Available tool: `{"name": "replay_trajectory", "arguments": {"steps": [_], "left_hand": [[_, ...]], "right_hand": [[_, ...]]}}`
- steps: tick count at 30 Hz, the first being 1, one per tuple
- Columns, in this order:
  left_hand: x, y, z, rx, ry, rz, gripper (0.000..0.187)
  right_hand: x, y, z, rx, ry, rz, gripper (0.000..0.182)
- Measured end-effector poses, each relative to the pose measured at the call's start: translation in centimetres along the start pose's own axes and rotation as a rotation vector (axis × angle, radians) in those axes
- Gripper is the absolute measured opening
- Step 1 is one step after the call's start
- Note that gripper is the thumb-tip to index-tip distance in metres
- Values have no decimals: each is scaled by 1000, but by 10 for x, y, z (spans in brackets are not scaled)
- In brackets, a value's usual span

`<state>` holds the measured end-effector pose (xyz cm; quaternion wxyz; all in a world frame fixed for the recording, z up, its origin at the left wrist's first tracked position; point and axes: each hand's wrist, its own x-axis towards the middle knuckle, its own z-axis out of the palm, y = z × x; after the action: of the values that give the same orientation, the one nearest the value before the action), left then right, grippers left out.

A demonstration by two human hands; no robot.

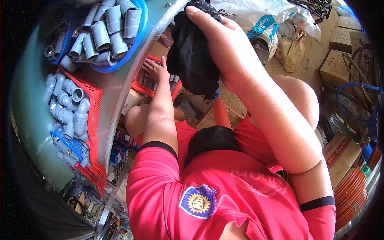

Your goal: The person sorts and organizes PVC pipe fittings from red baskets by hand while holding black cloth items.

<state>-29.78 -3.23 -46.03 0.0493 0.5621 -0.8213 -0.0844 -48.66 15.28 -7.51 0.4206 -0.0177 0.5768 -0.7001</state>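
My left hand (156, 71) is over a small red crate (174, 93) of grey pipe pieces, its fingers spread and nothing gripped. Raised close to the camera, my right hand (226, 44) holds a crumpled black cloth (188, 56) between thumb and fingers. The cloth hangs down beside the red crate and hides part of what lies behind it.
On the glass counter (114, 86) at left stand a blue basket (142, 32) of grey couplings and a red basket (96, 104) of grey elbows. Plastic bags (280, 14) lie at the top. Cardboard boxes (340, 154), coiled wire and copper-coloured rods (354, 192) line the right side.
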Motion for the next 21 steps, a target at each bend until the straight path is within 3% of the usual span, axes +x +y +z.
{"name": "replay_trajectory", "arguments": {"steps": [8,13,21], "left_hand": [[3,-13,16,-211,116,-8,92],[-27,-3,2,-658,197,-337,82],[-63,21,-23,-862,145,-415,78]], "right_hand": [[-3,-1,6,-13,27,10,44],[0,1,5,26,12,-7,44],[-5,-4,6,52,-8,6,43]]}}
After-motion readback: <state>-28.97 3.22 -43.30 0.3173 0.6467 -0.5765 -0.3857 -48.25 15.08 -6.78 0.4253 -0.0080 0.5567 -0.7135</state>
